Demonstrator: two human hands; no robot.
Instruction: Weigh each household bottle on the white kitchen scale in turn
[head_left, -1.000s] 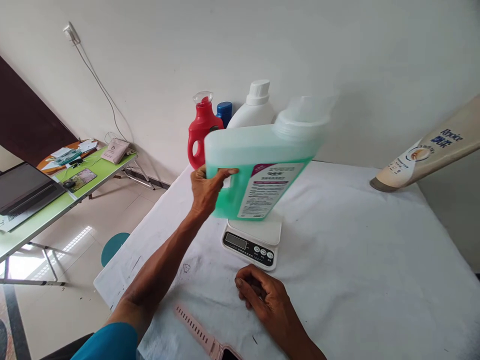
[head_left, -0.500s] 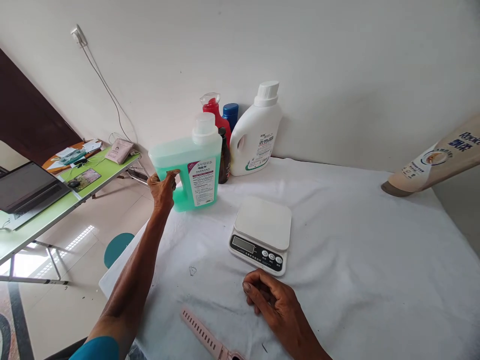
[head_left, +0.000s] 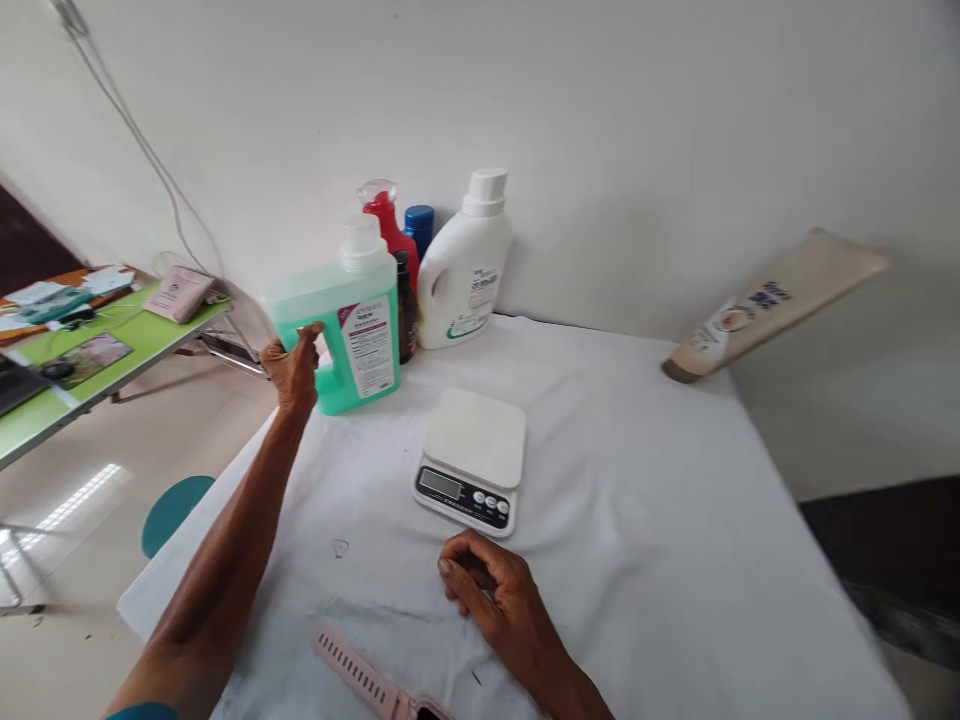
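At the left back of the cloth-covered table stands a large translucent detergent bottle (head_left: 371, 345) of green liquid, with a white label and a pale cap. My left hand (head_left: 294, 368) is closed around its handle; some fingers are hidden behind it. Just in front of the white kitchen scale (head_left: 475, 440), my right hand (head_left: 491, 590) rests on the cloth with its fingers curled in, and nothing shows in them. The scale's platform is bare and its display looks blank. Below and left of my right hand lies a pink-strapped watch (head_left: 360, 675), partly cut off.
Behind the green bottle stand a white detergent bottle (head_left: 469, 265), a red bottle (head_left: 390, 230), a blue-capped bottle (head_left: 419, 228) and a dark brown bottle (head_left: 406, 310). A beige tube (head_left: 765, 305) leans at the back right edge. A teal stool (head_left: 174, 512) and green desk (head_left: 112, 350) are left.
My view has swung to the right, so everything sits further left in it. My left hand keeps its hold on the green bottle, and my right hand stays by the scale.
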